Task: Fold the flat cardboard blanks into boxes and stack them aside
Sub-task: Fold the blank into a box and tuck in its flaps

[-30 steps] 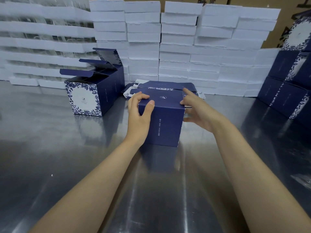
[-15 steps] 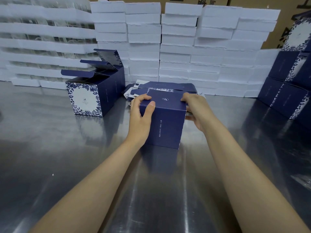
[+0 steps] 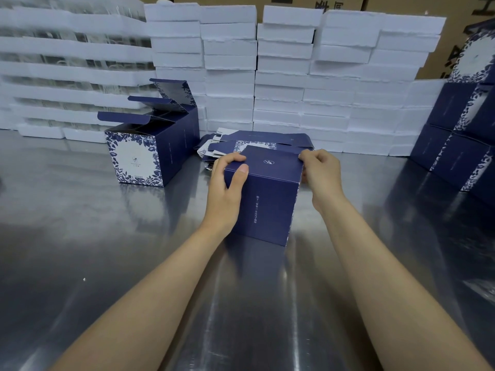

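Box (image 3: 270,199) stands upright on the steel surface (image 3: 80,236), centre frame, close in front of the person. Top panel is down and looks flush, small logo facing up; near face carries a vertical line of print.

Left hand (image 3: 227,188): grip clamped on the box's top-left corner, with the thumb flat on the near face and the fingers curled over the top edge.

Right hand (image 3: 321,172): grip clamped on the top-right edge, fingers curled tight at the corner. That side of the box is hidden behind the hand, so I can't tell whether the fingers are on a flap or only on the edge.

Flat blanks (image 3: 267,137) lie in a loose pile just behind the box, blue with white undersides showing, some fanned out to the left.

Open box (image 3: 171,153) sits to the left, apart from the hands. It is upright with its top flaps standing up and its floral white panel facing the camera.

Finished boxes (image 3: 460,156) are stacked at the right edge of the surface, several high, well apart from the held box.

White cartons (image 3: 281,84) form a wall along the back. To the left of it are more white layers (image 3: 67,62) with something clear between them, too blurred to identify. Brown cartons (image 3: 308,1) show behind the top of the wall.
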Demonstrator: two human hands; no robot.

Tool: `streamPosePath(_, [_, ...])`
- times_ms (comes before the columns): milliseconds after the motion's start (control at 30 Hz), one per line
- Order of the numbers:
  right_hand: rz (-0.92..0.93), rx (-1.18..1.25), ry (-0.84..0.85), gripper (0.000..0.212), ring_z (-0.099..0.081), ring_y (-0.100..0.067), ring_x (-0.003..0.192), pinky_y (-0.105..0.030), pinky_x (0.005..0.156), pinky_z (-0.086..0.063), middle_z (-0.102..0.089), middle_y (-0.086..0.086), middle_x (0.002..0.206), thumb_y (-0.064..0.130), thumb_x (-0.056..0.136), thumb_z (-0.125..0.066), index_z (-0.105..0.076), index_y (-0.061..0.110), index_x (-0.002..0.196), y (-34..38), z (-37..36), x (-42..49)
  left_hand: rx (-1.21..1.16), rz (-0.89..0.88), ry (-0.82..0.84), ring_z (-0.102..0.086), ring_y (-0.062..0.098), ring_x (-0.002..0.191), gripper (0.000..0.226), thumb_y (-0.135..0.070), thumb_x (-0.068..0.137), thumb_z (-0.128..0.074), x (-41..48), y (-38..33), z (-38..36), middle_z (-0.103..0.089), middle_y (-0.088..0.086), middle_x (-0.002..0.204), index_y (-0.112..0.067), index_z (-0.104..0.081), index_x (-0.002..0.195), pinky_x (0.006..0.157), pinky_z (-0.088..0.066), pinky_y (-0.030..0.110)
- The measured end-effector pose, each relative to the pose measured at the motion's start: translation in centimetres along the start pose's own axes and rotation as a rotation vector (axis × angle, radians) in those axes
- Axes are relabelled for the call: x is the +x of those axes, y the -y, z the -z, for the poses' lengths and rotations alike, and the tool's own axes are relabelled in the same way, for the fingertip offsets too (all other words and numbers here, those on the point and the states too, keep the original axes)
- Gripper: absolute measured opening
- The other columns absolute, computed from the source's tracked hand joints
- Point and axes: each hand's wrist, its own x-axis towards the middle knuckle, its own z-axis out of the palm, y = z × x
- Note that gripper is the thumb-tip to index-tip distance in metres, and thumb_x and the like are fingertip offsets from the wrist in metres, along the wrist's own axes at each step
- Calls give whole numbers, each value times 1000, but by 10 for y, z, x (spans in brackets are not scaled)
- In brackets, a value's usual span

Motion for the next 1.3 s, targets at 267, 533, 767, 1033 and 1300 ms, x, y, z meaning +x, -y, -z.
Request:
streamPosePath(267, [-17,-17,54,21,-45,-22,68,-27,58,-41,-51,-9,78,11,85,-56,-48,16,67,3,5,3,7,-8,3,-50,4,117,23,-34,91,-48,0,2,0,-59,-11,119,-23,-58,109,100,-34,15])
streamPosePath(533, [-111,-115,210,15,-50,-13,49,-17,46,-44,-56,1,61,21,83,-64,-58,18,69,13,20,4,-92,39,-26,-56,2,115,34,-32,88,-46,3,1,2,-66,-21,113,-18,-66,112,97,-39,13])
streamPosePath(767, [-239,-98,607,21,-68,-11,75,-23,69,-56,-75,5,93,23,87,-60,-75,21,101,19,39,2,-220,154,-17,-61,28,111,40,-27,79,-42,7,-2,7,-70,6,113,-13,-72,102,99,-44,43])
streamPosePath(1033, [-336,145,708,44,-64,-21,76,-27,62,-52,-69,-9,102,12,87,-38,-64,16,123,18,14,-12,-246,110,4,-61,10,93,35,-29,78,-41,10,1,5,-71,-9,97,-16,-70,91,84,-45,27])
streamPosePath(1300, [-191,-35,279,13,-58,-16,62,-29,61,-49,-63,1,73,15,85,-61,-63,20,73,17,12,-5,-17,176,-134,-60,8,102,24,-25,102,-39,2,14,5,-66,-4,109,-20,-62,105,89,-44,23])
